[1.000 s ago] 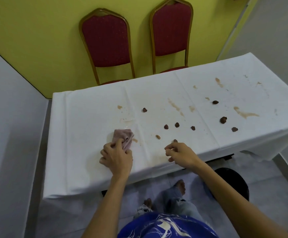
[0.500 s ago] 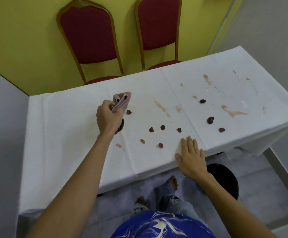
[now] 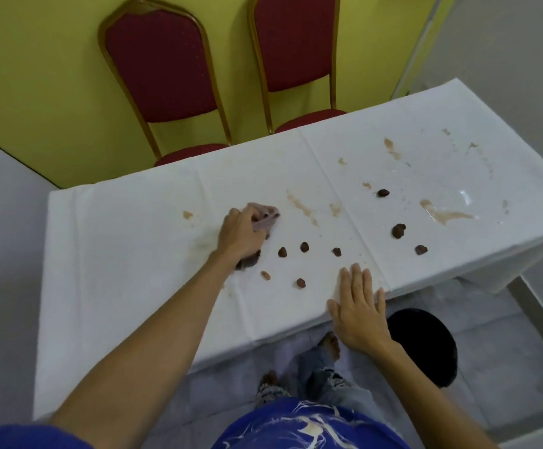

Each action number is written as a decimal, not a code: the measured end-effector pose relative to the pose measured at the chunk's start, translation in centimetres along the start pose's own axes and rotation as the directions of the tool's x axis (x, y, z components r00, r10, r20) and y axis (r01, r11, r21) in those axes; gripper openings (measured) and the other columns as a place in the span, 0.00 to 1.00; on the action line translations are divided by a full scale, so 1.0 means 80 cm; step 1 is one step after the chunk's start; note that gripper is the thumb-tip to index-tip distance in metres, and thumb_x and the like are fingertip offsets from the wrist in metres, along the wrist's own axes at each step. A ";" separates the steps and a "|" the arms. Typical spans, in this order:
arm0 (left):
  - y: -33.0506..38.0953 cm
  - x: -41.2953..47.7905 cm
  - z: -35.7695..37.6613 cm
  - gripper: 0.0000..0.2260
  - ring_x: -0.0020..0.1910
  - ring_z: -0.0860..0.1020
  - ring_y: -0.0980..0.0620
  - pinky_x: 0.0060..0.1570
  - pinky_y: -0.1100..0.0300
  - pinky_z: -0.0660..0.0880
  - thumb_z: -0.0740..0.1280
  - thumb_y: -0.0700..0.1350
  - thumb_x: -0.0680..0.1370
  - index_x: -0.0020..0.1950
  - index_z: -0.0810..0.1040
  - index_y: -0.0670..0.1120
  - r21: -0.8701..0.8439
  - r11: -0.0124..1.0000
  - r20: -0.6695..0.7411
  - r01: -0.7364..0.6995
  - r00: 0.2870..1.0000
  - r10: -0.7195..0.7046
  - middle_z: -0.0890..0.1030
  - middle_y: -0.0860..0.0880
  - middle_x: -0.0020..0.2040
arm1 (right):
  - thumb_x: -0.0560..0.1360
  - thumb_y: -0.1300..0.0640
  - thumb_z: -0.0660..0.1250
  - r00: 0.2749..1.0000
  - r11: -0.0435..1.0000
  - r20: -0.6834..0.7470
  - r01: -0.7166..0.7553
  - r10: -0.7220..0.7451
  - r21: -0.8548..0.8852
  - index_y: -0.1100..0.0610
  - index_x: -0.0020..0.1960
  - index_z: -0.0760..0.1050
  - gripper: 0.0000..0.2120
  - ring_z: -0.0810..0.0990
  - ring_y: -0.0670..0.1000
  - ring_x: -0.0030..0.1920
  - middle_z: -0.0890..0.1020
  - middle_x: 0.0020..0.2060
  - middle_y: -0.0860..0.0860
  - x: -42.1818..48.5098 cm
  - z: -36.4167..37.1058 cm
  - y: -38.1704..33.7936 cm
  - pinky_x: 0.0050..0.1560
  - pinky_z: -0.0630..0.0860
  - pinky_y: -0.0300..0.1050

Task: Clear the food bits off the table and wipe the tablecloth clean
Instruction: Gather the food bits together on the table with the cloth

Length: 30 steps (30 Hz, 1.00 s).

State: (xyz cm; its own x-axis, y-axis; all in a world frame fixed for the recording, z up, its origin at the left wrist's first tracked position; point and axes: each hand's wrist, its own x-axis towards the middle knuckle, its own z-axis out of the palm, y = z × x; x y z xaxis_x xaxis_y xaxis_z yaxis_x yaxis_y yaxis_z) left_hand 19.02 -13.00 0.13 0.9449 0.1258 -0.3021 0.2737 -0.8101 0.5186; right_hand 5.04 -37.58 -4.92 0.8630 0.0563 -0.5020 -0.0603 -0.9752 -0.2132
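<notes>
— How is the tablecloth (image 3: 134,254) found?
— White and creased, it is spread over the table. Tan stains (image 3: 445,215) are smeared across its middle and right.
— And the bits?
— Small dark brown bits (image 3: 304,246) are scattered on it. Four are grouped near the front middle, and three more are spaced out at the right. One paler bit (image 3: 265,275) is seen by the front group.
— The rag?
— A pinkish rag (image 3: 265,218) is bunched and pressed on the tablecloth, left of the bits. It is gripped by the left hand (image 3: 239,234).
</notes>
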 end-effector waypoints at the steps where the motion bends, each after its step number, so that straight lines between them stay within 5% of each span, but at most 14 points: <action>1: 0.008 -0.013 0.009 0.12 0.52 0.77 0.46 0.53 0.54 0.78 0.68 0.46 0.75 0.57 0.77 0.54 -0.018 1.000 0.047 -0.021 0.999 0.022 0.72 0.47 0.55 | 0.84 0.41 0.41 1.000 1.000 -0.002 0.001 -0.001 -0.003 0.56 0.80 0.30 0.33 0.28 0.57 0.78 0.29 0.78 0.55 0.000 0.000 0.000 0.77 0.34 0.62; 5: 0.018 -0.059 0.032 0.09 0.45 0.77 0.53 0.39 0.66 0.69 0.67 0.43 0.72 0.52 0.77 0.50 -0.193 0.981 0.121 -0.010 0.992 0.034 0.77 0.47 0.53 | 0.84 0.41 0.41 1.000 1.000 -0.002 0.001 -0.001 -0.007 0.56 0.80 0.29 0.34 0.28 0.57 0.78 0.28 0.78 0.54 -0.001 -0.001 0.001 0.77 0.33 0.62; 10: -0.008 -0.095 0.018 0.07 0.37 0.76 0.59 0.26 0.73 0.69 0.70 0.45 0.76 0.50 0.75 0.47 -0.422 0.900 -0.142 0.111 0.972 -0.186 0.78 0.52 0.46 | 0.84 0.41 0.42 1.000 1.000 0.006 0.000 0.000 0.002 0.56 0.80 0.30 0.34 0.28 0.57 0.78 0.29 0.78 0.54 -0.001 -0.003 -0.001 0.77 0.34 0.63; 18: -0.016 -0.120 0.060 0.09 0.31 0.82 0.55 0.24 0.71 0.72 0.72 0.46 0.76 0.50 0.74 0.47 -0.486 0.863 -0.173 0.140 0.952 -0.251 0.76 0.46 0.53 | 0.84 0.42 0.44 1.000 1.000 0.024 0.002 -0.002 0.028 0.55 0.81 0.31 0.34 0.29 0.56 0.79 0.30 0.79 0.54 -0.003 -0.010 -0.003 0.78 0.35 0.62; 26: 0.055 -0.098 0.103 0.10 0.43 0.79 0.52 0.35 0.70 0.70 0.71 0.47 0.75 0.50 0.72 0.47 -0.521 0.847 -0.180 0.110 0.955 -0.234 0.76 0.50 0.57 | 0.82 0.39 0.54 0.997 0.995 0.002 0.083 -0.083 0.064 0.54 0.81 0.34 0.41 0.30 0.54 0.79 0.30 0.78 0.51 -0.010 -0.017 0.014 0.77 0.34 0.58; 30: 0.111 -0.076 0.129 0.11 0.41 0.80 0.54 0.32 0.74 0.71 0.71 0.47 0.75 0.51 0.72 0.47 -0.542 0.834 -0.147 0.101 0.966 -0.212 0.77 0.50 0.58 | 0.82 0.46 0.60 0.980 0.936 -0.163 0.158 -0.110 0.314 0.56 0.82 0.52 0.33 0.48 0.51 0.82 0.51 0.82 0.50 -0.011 -0.028 0.053 0.77 0.42 0.44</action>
State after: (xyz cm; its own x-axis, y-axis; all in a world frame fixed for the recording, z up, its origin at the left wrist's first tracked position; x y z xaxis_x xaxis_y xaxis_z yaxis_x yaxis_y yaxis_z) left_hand 13.90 -26.88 -1.66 0.8811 0.3780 -0.2842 0.4210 -0.3531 0.8355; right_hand 5.17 -42.25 -3.48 0.9346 0.1279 -0.3318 -0.0779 -0.8369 -0.5418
